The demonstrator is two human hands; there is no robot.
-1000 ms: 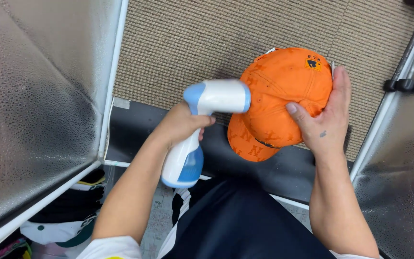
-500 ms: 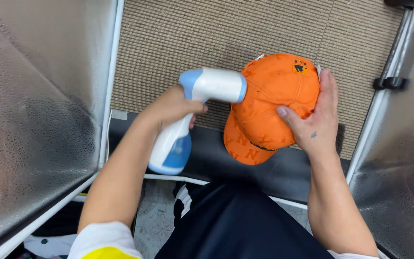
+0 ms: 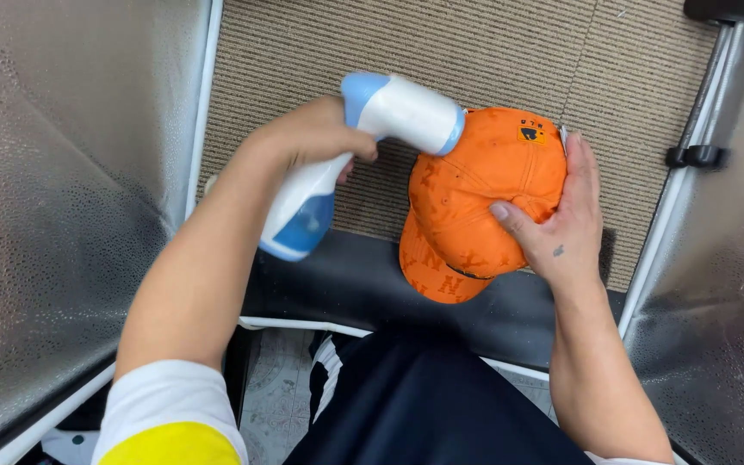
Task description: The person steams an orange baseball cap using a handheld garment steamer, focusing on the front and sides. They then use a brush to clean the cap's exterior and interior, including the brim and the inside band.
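Note:
An orange cap [image 3: 475,202] with a small dark patch on its crown is held over a beige ribbed mat [image 3: 320,60]. My right hand [image 3: 561,220] grips the cap's right side, thumb pressed on the crown. My left hand [image 3: 316,138] is closed around the handle of a white and blue handheld steamer [image 3: 363,155]. The steamer's white head touches the upper left of the cap's crown. The cap's brim points toward me, over a black ledge [image 3: 346,280].
Silvery reflective panels [image 3: 53,198] with white frames stand on the left and right [image 3: 716,293]. A black clamp [image 3: 695,157] sits on the right frame pole. My dark trousers [image 3: 424,405] fill the lower middle, with a patterned floor beside them.
The steamer head has moved closer and now touches the cap. Cap and both hands have shifted slightly up and left in view.

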